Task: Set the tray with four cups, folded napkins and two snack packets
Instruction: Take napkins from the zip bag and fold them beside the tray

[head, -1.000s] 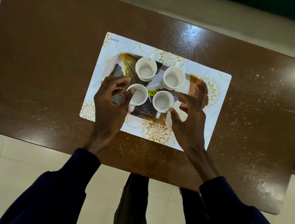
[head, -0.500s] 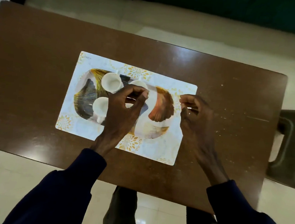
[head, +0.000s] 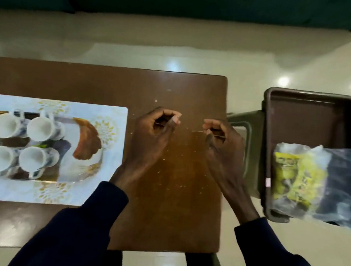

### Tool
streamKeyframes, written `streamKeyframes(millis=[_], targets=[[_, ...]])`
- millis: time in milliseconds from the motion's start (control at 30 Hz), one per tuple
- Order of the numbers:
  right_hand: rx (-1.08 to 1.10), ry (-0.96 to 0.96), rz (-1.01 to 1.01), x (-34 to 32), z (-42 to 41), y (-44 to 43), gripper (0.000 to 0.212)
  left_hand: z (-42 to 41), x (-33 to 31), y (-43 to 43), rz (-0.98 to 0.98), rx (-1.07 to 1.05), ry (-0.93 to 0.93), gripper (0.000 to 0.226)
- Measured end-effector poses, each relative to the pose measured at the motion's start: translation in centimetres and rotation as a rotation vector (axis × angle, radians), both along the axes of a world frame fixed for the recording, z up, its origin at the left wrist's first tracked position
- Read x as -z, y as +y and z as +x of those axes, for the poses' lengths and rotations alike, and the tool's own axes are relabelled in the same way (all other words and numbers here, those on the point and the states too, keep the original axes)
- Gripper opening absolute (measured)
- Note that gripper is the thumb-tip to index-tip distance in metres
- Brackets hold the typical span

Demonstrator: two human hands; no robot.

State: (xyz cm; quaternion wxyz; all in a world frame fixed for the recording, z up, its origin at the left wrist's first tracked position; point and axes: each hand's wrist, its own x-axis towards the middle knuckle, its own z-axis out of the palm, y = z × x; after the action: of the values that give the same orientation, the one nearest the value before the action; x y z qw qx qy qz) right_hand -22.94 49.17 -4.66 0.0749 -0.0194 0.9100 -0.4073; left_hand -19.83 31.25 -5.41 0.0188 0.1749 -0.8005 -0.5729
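So the four cups (head: 23,143) are sitting on the tray (head: 87,144) at the left of the table (head: 174,195), that part looks done. Left hand (head: 154,131) and right hand (head: 218,136) hover loosely curled, holding nothing. The snack packets (head: 297,176) lie in a brown bin (head: 310,114) off the table's right end. Guessing a reach right comes next. No napkins visible.

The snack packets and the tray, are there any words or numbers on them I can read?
No words can be read.
Yellow snack packet: has print, too blurred.
Small pink label at the brown bin's edge: too small.
Yellow sticker on the tray between the cups: blurred.
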Motion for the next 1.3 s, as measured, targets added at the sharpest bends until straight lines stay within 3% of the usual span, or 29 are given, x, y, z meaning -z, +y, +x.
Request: streamKeyframes(millis=[300, 733, 900, 1000, 1067, 1133, 1200, 1300], targets=[[0.223, 0.030, -0.049, 0.9, -4.2, 13.7, 0.031, -5.7, 0.4, 13.5, 0.071, 0.272, -0.084, 0.017], [0.493, -0.037, -0.078, 2.9, -3.9, 28.2, 0.036, -9.7, 3.6, 29.1, -0.024, 0.560, -0.243, 0.026], [0.546, -0.025, -0.019, 3.8, -3.2, 31.2, 0.037, -9.4, 5.2, 32.2, -0.241, 0.729, -0.249, 0.045], [0.581, -0.017, -0.008, 4.1, -2.7, 32.3, 0.036, -9.7, 5.7, 33.7, -0.423, 0.766, -0.219, 0.078], [0.606, -0.021, -0.014, 4.3, -2.5, 32.9, 0.036, -10.1, 6.1, 34.4, -0.506, 0.809, -0.302, 0.103], [0.637, -0.015, -0.025, 4.3, -2.4, 33.2, 0.035, -10.7, 6.3, 35.0, -0.479, 0.830, -0.414, 0.112], [0.654, 0.011, -0.017, 4.2, -2.4, 33.4, 0.036, -11.1, 6.4, 35.2, -0.416, 0.854, -0.435, 0.095], [0.691, 0.071, -0.048, 4.1, -2.3, 33.5, 0.043, -11.8, 6.0, 34.7, -0.270, 0.807, -0.344, 0.029]])
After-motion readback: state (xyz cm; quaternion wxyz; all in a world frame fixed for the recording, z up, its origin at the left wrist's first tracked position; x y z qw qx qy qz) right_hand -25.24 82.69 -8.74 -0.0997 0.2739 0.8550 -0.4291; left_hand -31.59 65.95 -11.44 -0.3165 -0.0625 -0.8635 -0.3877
